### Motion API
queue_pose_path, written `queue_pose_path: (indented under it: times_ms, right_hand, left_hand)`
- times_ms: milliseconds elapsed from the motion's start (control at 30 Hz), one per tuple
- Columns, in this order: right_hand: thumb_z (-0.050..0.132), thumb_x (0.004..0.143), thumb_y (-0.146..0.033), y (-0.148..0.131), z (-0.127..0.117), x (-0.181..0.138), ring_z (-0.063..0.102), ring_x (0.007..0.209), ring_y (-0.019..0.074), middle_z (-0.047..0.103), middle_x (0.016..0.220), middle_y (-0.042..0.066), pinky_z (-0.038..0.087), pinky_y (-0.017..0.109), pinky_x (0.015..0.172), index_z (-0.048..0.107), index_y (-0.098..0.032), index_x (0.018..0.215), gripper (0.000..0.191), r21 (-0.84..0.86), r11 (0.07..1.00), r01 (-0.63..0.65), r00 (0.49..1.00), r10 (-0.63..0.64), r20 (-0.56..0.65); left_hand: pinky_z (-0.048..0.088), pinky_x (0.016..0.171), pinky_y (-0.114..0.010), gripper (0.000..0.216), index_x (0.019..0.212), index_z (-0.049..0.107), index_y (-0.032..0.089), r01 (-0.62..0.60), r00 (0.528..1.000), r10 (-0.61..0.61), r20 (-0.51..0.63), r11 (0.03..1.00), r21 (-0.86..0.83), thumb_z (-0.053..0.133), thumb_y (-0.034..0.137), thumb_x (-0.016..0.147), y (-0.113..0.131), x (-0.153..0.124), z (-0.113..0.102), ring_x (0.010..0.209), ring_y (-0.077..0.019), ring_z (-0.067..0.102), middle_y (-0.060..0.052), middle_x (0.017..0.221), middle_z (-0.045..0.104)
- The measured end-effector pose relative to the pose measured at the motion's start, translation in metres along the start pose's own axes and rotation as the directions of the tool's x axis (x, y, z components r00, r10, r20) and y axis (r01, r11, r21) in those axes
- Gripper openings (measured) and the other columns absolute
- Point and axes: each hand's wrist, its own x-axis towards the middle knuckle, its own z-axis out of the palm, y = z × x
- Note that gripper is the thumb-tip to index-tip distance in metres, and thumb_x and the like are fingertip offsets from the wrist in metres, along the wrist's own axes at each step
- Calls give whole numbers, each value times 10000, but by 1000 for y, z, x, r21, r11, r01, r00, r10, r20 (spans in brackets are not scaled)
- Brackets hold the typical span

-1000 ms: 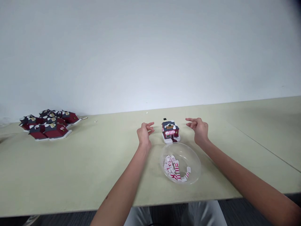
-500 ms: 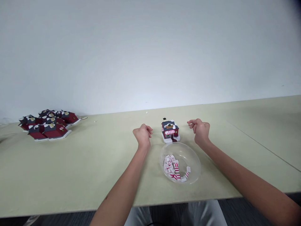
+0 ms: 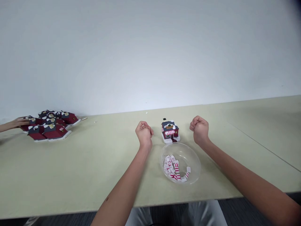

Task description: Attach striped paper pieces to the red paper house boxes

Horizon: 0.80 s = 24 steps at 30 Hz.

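A small red toy house (image 3: 170, 131) with a dark snowy roof and a striped awning stands on the pale green table (image 3: 94, 163). My left hand (image 3: 144, 133) is curled into a fist just left of it, holding nothing. My right hand (image 3: 199, 129) is a fist too, just right of the house and apart from it. In front of the house sits a clear plastic bowl (image 3: 192, 157) holding several small red-and-white striped pieces (image 3: 175, 169).
A cluster of several similar red houses (image 3: 48, 125) lies at the far left of the table by the white wall. Another person's hand (image 3: 16, 123) reaches in from the left edge and touches that cluster. A table seam runs at the right.
Both my hands went from loosely open fingers to closed fists beside the house. Another person's hand has come in at the left edge, onto the cluster of houses.
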Motion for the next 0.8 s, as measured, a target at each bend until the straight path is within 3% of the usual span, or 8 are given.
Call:
queue_pose_path:
  times_ms: [200, 300, 400, 500, 600, 700, 800]
  right_hand:
    - [429, 467, -125, -2, 4, -3, 217, 414, 31, 248, 462, -77, 141, 174, 414, 390, -184, 470, 71, 41, 994, -106, 994, 106, 0]
    - [468, 499, -126, 1, 3, -4, 279, 402, 36, 327, 457, -77, 219, 165, 391, 454, -189, 529, 71, 25, 991, -129, 991, 128, 42]
    - [567, 611, -158, 4, 2, -4, 420, 429, 51, 600, 630, -33, 454, 222, 466, 604, -200, 739, 140, -62, 985, -163, 985, 166, 55]
    - [636, 664, -173, 8, 0, -3, 517, 480, 55, 724, 950, 23, 576, 294, 621, 627, -242, 1115, 456, -169, 975, -144, 989, 149, 14]
    - [645, 658, -151, 13, -6, 2, 582, 511, 77, 709, 1148, 85, 581, 291, 581, 541, -270, 1303, 664, -241, 963, -122, 993, 117, -35]
    - [623, 674, -165, 14, -11, 5, 526, 424, 63, 688, 1233, 113, 511, 264, 420, 585, -258, 1273, 607, -293, 950, -110, 994, 99, -52]
    - [609, 677, -167, 12, -12, 7, 474, 389, 38, 710, 1202, 90, 453, 231, 363, 668, -233, 1107, 439, -290, 954, -78, 995, 56, -82]
  left_hand:
    - [114, 393, -195, 155, 539, 387, 189, 24, 995, -38, -94, 989, -145, 368, 135, 395, 14, -1, -1, 365, -52, 235, 64, 442, 287]
    - [109, 393, -199, 147, 541, 390, 194, 52, 990, -72, -122, 985, -164, 370, 148, 403, 18, 0, -3, 358, -54, 220, 68, 440, 275]
    - [114, 400, -191, 110, 525, 378, 191, 2, 989, -18, -150, 995, -104, 376, 150, 422, 17, 3, -5, 365, -51, 233, 67, 437, 277]
    - [121, 400, -185, 90, 513, 377, 187, -52, 991, 49, -128, 998, -24, 374, 152, 430, 12, 7, -7, 369, -51, 246, 66, 426, 292]
    - [150, 383, -188, 133, 538, 414, 190, -53, 996, 52, -72, 999, -10, 357, 159, 422, 5, 8, -8, 362, -59, 269, 66, 433, 334]
    - [197, 372, -193, 181, 573, 450, 193, -54, 998, 54, 9, 998, 10, 353, 154, 425, -1, 7, -7, 361, -69, 319, 64, 446, 381]
    - [233, 377, -192, 192, 592, 467, 193, -55, 997, 53, 60, 998, 26, 358, 147, 441, -5, 5, -5, 366, -71, 352, 64, 452, 406]
